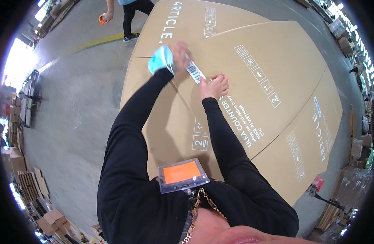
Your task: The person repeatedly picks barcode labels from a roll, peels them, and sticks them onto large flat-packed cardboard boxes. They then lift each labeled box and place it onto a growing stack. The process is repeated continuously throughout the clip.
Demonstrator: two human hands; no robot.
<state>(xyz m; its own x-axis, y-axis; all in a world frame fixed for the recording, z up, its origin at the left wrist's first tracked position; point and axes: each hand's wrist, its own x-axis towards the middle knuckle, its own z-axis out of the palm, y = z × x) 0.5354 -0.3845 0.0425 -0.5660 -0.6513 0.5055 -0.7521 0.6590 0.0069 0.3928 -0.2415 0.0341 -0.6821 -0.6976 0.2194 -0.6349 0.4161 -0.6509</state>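
One label (pixel 195 72) on brown box (pixel 231 44), seemingly steadied flat between left hand (pixel 179 55), fingers too blurred to tell, and right hand (pixel 215 86), fingers curled together.

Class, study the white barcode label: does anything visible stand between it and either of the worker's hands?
Nothing visible does. The left hand, blurred, is at the label's upper end; the right hand is at its lower end. The blue face mask is by the left wrist, on the side away from the label.
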